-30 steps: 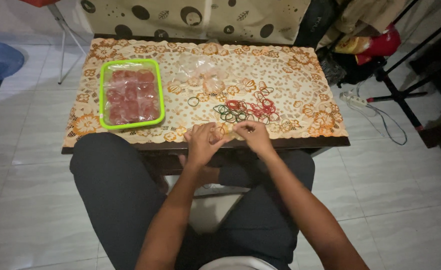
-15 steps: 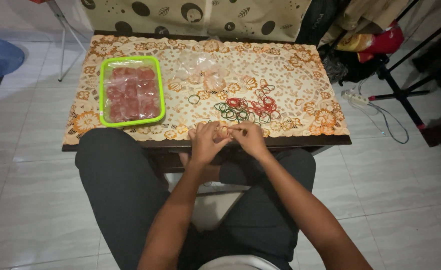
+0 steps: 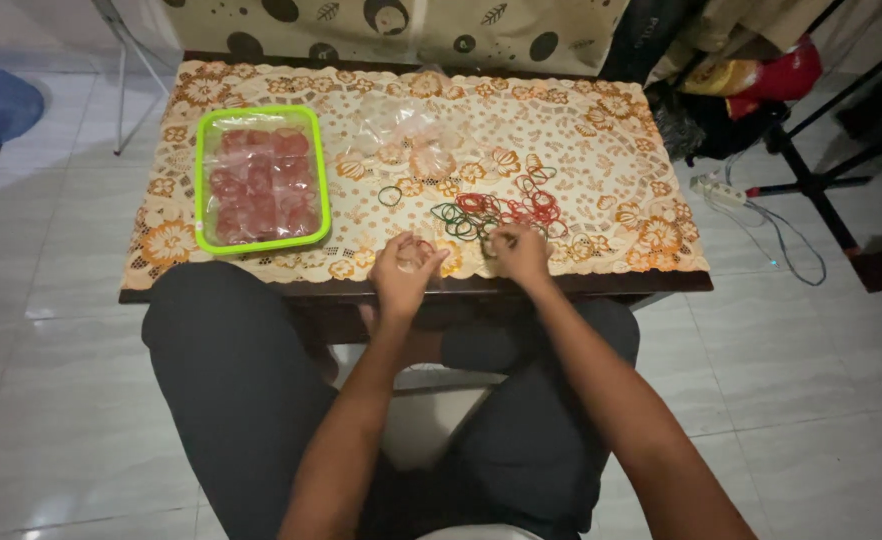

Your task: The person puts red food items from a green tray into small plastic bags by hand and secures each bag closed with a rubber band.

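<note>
Where the worktop, under a floral orange lace cloth, meets the seated person's knees, both hands rest at its near edge: left hand curled around a small clear packet, right hand pinching closed at the pile of coloured rubber bands, touching its near side. Green-rimmed tray of red pieces lies well to the left; clear plastic bags behind; white tiled floor around.

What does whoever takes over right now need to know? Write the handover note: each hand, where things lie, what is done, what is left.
Left hand: at the table's near edge, fingers curled on something small; what it is cannot be told.
Right hand: at the near side of the loose pile of red and green rubber bands.
Green-rimmed rectangular plastic tray: on the left, filled with small reddish packets.
Crumpled clear plastic bags: mid-table.
Left: bands and bags remain unused.
</note>
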